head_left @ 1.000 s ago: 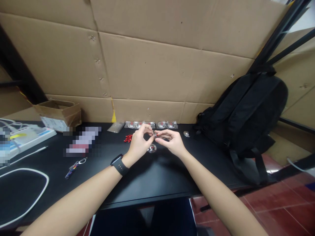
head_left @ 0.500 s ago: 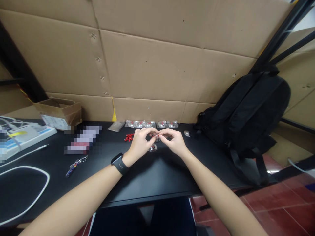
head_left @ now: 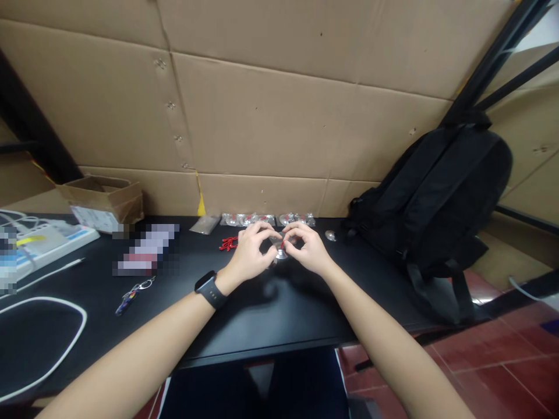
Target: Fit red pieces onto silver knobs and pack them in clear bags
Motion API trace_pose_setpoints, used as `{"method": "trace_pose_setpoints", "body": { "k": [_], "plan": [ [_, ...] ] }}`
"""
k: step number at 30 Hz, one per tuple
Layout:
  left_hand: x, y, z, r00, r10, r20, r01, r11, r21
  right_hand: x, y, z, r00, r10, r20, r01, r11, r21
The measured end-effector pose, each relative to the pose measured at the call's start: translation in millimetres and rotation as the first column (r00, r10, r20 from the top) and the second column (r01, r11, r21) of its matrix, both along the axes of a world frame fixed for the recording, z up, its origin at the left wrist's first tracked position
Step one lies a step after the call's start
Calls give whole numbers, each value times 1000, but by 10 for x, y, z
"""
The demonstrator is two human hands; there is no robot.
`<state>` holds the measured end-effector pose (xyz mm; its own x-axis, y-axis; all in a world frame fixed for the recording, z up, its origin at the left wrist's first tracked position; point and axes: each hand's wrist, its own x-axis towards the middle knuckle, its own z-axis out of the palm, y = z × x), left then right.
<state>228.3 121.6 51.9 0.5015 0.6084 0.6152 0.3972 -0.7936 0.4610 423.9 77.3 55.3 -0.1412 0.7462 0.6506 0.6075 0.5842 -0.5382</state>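
Between my fingertips is a small shiny metal disc [head_left: 282, 254] with a bit of red cord, much like a finger cymbal. My left hand [head_left: 253, 251], wearing a black watch on its wrist, pinches it from the left. From the other side my right hand [head_left: 307, 249] closes thumb and fingers around it, by the red cord. Something clear, perhaps a plastic bag, shows between the fingers; its detail is too small to tell. A bunch of red cords [head_left: 227, 244] lies left of my left hand. Another shiny disc [head_left: 331, 235] rests on the black table [head_left: 271, 320] to the right.
Several bagged discs [head_left: 288, 219] line the back edge, beside a clear bag [head_left: 205, 224]. A black backpack [head_left: 441, 198] stands right. Leftward are a cardboard box [head_left: 109, 201], a keychain [head_left: 133, 295], a blurred-out flat item [head_left: 148, 250], a power strip [head_left: 56, 243] and a white cable [head_left: 78, 314].
My fingers have shifted around the disc and spread a little. The disc seen lower between my hands before now sits at my fingertips. The view has shifted slightly.
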Motion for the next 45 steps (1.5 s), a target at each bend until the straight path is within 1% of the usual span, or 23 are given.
{"method": "trace_pose_setpoints", "body": {
  "k": [4, 8, 10, 14, 15, 17, 19, 20, 22, 27, 35, 38, 41, 43, 45],
  "plan": [
    [12, 5, -37, 998, 8, -65, -7, 1000, 15, -3, -14, 12, 1000, 3, 14, -3, 1000, 7],
    [35, 19, -84, 993, 2, -119, -2, 1000, 2, 10, -6, -1, 1000, 8, 15, -9, 1000, 4],
    [37, 43, -89, 992, -21, -121, 19, 1000, -19, 23, -2, -2, 1000, 12, 19, -12, 1000, 2],
    [-17, 160, -70, 997, -55, -59, 49, 995, -92, 78, -6, 27, 998, 32, 52, -30, 999, -30],
    [-43, 195, -67, 995, -58, -78, 50, 994, -100, 99, -8, 36, 997, 32, 71, -28, 999, -45],
    [-102, 251, -69, 977, -80, -200, 63, 994, -88, 150, -9, 48, 993, 18, 116, -9, 997, -81],
    [-154, 274, -79, 930, -112, -351, 95, 993, -65, 206, -6, 48, 986, 1, 165, 20, 992, -123],
    [-171, 273, -86, 906, -126, -404, 113, 992, -56, 234, -2, 44, 981, -3, 192, 31, 989, -146],
    [-185, 259, -97, 879, -147, -453, 140, 989, -49, 282, 9, 31, 968, -1, 251, 50, 981, -188],
    [-155, 247, -107, 869, -170, -464, 166, 985, -50, 351, 26, 11, 940, 9, 342, 86, 961, -262],
    [-159, 243, -77, 884, -132, -447, 137, 990, -22, 409, 43, -17, 935, 44, 352, 96, 923, -372],
    [-160, 216, -71, 886, -120, -448, 135, 991, 1, 441, 52, -36, 949, 59, 311, 79, 906, -415],
    [-159, 195, -73, 889, -119, -442, 145, 989, 26, 463, 49, -34, 959, 102, 263, 27, 894, -446],
    [-159, 180, -70, 891, -120, -438, 152, 987, 40, 466, 42, -24, 952, 151, 267, -8, 881, -473],
    [-158, 162, -61, 887, -117, -446, 157, 986, 54, 464, 37, -15, 940, 172, 295, -7, 874, -485]
  ]
}}
